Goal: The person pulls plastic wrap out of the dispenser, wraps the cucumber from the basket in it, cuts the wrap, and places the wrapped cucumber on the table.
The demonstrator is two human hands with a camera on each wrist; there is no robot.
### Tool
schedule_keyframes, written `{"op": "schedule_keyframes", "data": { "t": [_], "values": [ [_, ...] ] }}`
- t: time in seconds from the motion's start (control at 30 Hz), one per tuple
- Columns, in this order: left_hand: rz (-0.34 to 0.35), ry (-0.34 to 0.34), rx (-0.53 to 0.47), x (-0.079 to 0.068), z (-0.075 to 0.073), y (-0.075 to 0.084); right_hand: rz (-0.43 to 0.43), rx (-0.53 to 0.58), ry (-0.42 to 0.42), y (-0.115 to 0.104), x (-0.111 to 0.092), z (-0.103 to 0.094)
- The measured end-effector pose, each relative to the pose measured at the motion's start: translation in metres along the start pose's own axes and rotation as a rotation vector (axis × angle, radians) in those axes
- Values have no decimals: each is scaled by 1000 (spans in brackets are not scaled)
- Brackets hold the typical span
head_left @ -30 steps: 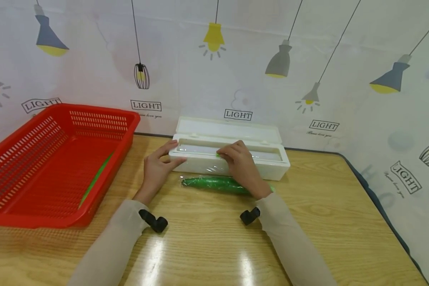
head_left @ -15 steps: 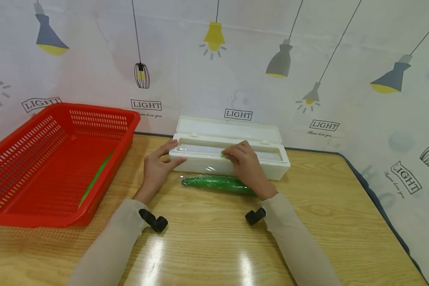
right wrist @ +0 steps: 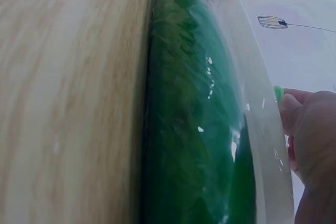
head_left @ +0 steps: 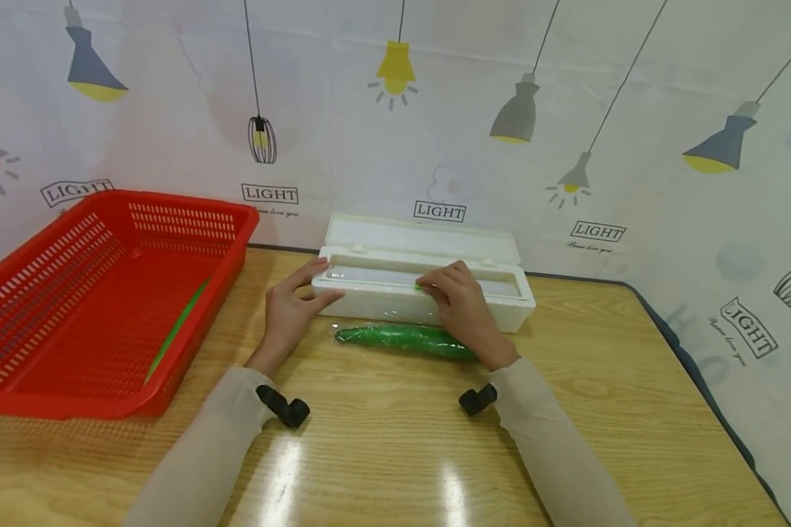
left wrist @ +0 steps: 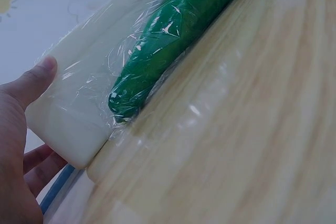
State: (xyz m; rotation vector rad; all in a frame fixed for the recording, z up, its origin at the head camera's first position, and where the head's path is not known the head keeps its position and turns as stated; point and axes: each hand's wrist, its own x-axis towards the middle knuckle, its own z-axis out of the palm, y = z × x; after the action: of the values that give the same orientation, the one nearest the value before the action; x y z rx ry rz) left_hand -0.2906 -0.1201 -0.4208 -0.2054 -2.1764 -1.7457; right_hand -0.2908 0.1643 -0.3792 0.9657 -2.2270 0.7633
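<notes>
A long white cling film dispenser (head_left: 509,316) lies on the table with its lid (head_left: 422,240) tipped back. My left hand (head_left: 290,309) grips its left end, thumb on the front face and fingers round the end, as the left wrist view shows. Between thumb and fingertips my right hand (head_left: 463,306) pinches a small green slide cutter (head_left: 418,287) on the dispenser's top, right of the middle. Directly in front lies a cucumber (head_left: 402,339) under clear cling film (left wrist: 123,59), which runs up the dispenser's front. The right forearm hides the cucumber's right end in the head view.
To the left stands a red plastic basket (head_left: 240,267) with slotted walls; a thin green strip (head_left: 176,329) leans inside it. A printed wall covering (head_left: 343,110) rises behind the wooden table (head_left: 369,439), close to the lid.
My right hand has slid a short way to the right along the dispenser with the green slide cutter. The left hand, the dispenser and the cucumber have stayed in place.
</notes>
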Motion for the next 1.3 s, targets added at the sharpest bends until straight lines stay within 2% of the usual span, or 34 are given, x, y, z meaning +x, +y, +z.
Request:
{"op": "schedule_keyframes", "data": {
  "t": [0.47,0.9,1.0,1.17,1.3],
  "values": [
    [25,11,-7,0,2,-2,13,13,-17,-1,-1,-8],
    [26,10,-1,-1,0,1,-19,-11,-11,9,-9,-15],
    [17,4,7,-1,0,2,-19,-15,7,10,-11,-17],
    [42,12,3,-1,-1,1,-37,-34,52,14,-17,-21],
    [42,7,-14,-1,-1,1,-31,-47,57,19,-21,-24]
  ]
}}
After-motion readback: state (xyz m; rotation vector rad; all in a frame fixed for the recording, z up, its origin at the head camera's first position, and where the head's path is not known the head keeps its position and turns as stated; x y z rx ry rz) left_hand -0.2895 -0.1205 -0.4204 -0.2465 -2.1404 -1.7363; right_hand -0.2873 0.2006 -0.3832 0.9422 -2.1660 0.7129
